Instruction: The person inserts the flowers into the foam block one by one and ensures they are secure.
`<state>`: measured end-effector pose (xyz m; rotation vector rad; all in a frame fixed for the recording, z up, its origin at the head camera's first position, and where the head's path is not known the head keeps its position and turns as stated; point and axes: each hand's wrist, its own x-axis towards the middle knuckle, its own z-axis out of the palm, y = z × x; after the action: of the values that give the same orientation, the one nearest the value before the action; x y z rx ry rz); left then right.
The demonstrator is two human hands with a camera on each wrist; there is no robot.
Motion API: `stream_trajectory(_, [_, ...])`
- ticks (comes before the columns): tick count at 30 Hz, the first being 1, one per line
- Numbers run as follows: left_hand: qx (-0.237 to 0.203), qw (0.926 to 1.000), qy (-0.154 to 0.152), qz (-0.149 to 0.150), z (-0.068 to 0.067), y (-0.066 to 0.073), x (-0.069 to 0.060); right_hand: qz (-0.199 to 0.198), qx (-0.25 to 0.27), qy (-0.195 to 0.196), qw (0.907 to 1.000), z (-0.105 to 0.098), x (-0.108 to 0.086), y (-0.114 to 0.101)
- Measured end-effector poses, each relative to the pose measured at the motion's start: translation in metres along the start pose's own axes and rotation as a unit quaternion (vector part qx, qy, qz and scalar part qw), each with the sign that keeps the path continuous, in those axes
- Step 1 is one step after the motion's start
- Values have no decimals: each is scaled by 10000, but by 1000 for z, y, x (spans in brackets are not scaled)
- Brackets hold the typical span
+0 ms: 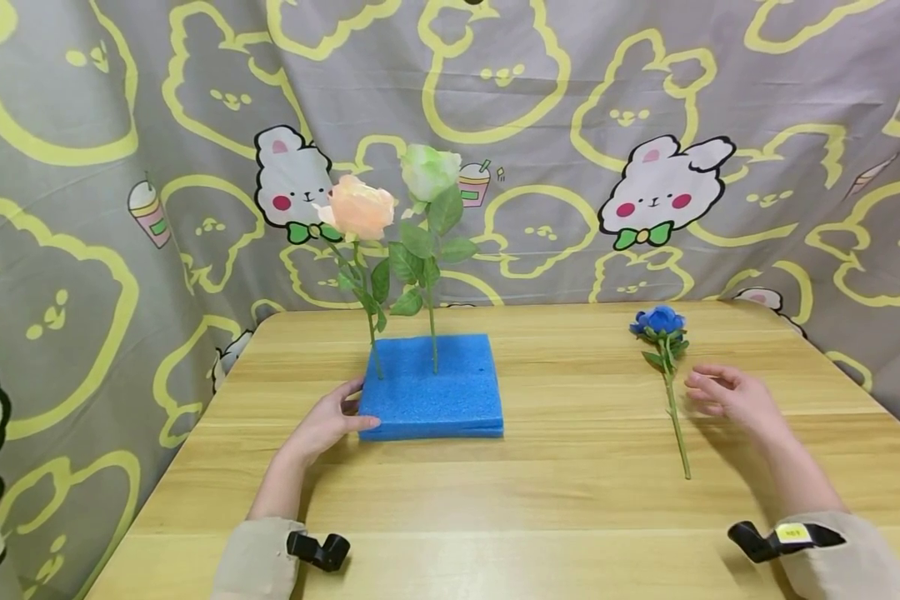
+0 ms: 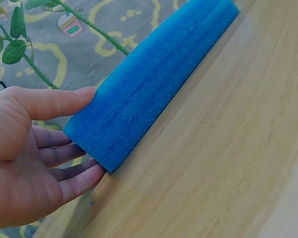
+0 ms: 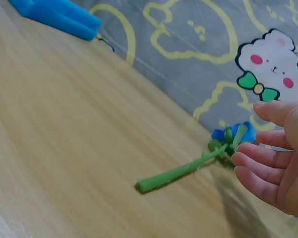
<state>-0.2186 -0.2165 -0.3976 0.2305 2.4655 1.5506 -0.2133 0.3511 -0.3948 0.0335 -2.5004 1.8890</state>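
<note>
A blue foam block (image 1: 435, 400) of stacked sheets lies on the table, its front side filling the middle of the left wrist view. My left hand (image 1: 337, 421) holds its left edge, thumb on top and fingers along the side. Two artificial flowers stand upright in the foam: a peach rose (image 1: 360, 208) at the left and a pale green-white rose (image 1: 429, 171) beside it. A blue artificial flower (image 1: 658, 321) lies on the table at the right, its bare stem end toward me. Just right of its stem, my right hand (image 1: 735, 400) hovers with loosely bent fingers, holding nothing.
The wooden table (image 1: 570, 500) runs back to a grey curtain (image 1: 540, 100) printed with yellow outlines and white bunnies. Both forearms wear beige sleeves with black mounts (image 1: 318, 552) strapped on. Wood surface lies between the foam and the blue flower.
</note>
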Motion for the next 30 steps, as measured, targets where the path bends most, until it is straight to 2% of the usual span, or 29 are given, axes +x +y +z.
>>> stream_trajectory(6, [-18,10000,11,-68,0,0,1,614,713,-276,9952,6,7,12])
stream_trajectory(15, [-56,10000,-13,4,0,2,-1,596,-376,-179,9974,10,12,18])
stream_trajectory(27, [-104,9999,7,-15,0,0,0,626,-1029,-256,9924,15,15,16])
stream_trajectory(30, [-105,9999,-21,-21,0,2,-1,712,-886,-240,9932,15,14,15])
